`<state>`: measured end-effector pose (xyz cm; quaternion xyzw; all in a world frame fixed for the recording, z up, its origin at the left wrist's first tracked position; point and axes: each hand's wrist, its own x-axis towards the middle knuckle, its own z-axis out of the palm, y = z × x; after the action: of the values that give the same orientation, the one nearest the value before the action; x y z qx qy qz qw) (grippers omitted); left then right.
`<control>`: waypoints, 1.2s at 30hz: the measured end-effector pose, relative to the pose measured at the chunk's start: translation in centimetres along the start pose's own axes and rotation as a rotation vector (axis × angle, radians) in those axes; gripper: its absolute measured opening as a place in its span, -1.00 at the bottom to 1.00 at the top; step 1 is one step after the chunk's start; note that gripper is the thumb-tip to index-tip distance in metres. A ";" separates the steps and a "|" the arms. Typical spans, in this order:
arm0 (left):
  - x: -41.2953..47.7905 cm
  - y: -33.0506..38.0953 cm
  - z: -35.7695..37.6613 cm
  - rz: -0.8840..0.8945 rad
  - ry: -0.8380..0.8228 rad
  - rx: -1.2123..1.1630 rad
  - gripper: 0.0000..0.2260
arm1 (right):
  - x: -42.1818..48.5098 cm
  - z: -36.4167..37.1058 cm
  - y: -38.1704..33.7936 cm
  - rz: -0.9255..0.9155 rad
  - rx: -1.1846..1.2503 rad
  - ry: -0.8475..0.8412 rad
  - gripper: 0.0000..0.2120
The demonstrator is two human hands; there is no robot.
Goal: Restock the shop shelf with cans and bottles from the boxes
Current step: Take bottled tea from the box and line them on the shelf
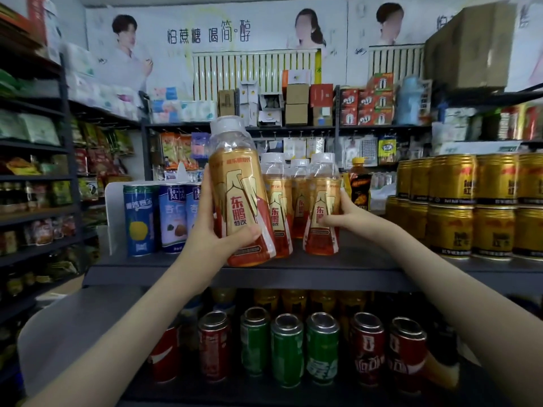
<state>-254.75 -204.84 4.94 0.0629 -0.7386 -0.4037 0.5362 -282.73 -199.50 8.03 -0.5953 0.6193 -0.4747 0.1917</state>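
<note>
**Gold-label bottles at the top shelf**

A small shop crowded with stocked racks, posters across the back wall. A dark shelf (323,274) crosses the middle of the frame. Gold cans (470,207) are stacked two high at the right; red and green cans (288,348) line the tier below; blue cans (141,221) stand at the left. At centre stand matching bottles (277,207) (white-capped). The left hand (217,230) is wrapped round a tilted bottle (241,195), its base at the shelf's front edge. The right hand (349,218) clasps the rightmost standing bottle (321,201).
</note>
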 end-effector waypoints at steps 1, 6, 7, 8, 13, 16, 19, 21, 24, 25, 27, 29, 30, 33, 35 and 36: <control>0.1 0.0 0.1 0.001 0.002 0.004 0.00 | 0.3 0.1 0.3 0.000 -0.072 0.019 -0.30; 0.6 0.1 0.7 0.019 0.005 0.035 -0.09 | 2.4 0.4 0.5 -0.050 -0.176 0.068 -0.40; 0.6 0.0 0.8 0.017 0.006 0.044 -0.08 | 2.9 0.5 0.6 -0.047 -0.196 0.076 -0.41; 0.5 0.0 0.9 0.016 0.009 0.051 -0.08 | 3.4 0.8 0.7 -0.051 -0.205 0.087 -0.43; 0.3 -0.4 0.9 0.015 0.011 0.101 -0.02 | 4.9 1.6 0.8 -0.013 -0.243 0.110 -0.37; -0.1 -0.8 1.3 -0.004 -0.007 0.097 -0.01 | 4.7 2.1 0.4 0.013 -0.303 0.170 -0.17; -0.8 -1.0 1.9 -0.007 -0.013 0.120 0.01 | 1.9 3.4 -1.3 -0.132 -0.384 0.469 -0.16; -1.2 -0.9 2.8 0.025 0.012 0.206 0.01 | -1.7 4.0 -3.1 -0.318 -0.333 0.522 -0.36; -1.2 -0.7 4.5 0.080 0.041 0.315 0.02 | -6.9 5.3 -5.1 -0.396 -0.050 0.127 -0.53; -1.0 -0.6 5.1 0.087 0.031 0.342 0.03 | -7.8 5.5 -5.5 -0.357 0.019 0.017 -0.51; -0.5 -0.4 6.3 0.100 -0.002 0.396 0.04 | -8.1 5.4 -5.6 -0.295 0.036 -0.004 -0.43; 0.1 0.0 7.2 0.110 -0.051 0.457 0.03 | -8.0 4.9 -5.3 -0.255 0.073 0.078 -0.41; 0.3 0.3 7.7 0.110 -0.083 0.495 0.02 | -8.0 4.5 -5.0 -0.233 0.111 0.109 -0.41; 1.0 1.0 8.4 0.177 -0.116 0.684 -0.07 | -7.8 3.4 -3.9 -0.187 0.196 0.177 -0.46; 1.5 0.8 8.3 0.298 -0.031 0.807 -0.17 | -7.5 2.5 -3.5 -0.169 0.207 0.246 -0.49; 1.8 0.4 8.0 0.333 0.020 0.875 -0.20 | -7.2 2.1 -3.3 -0.153 0.207 0.268 -0.51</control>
<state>-262.14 -201.27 5.74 0.1675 -0.8344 0.0381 0.5237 -277.66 -193.07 7.33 -0.5491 0.5402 -0.6241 0.1309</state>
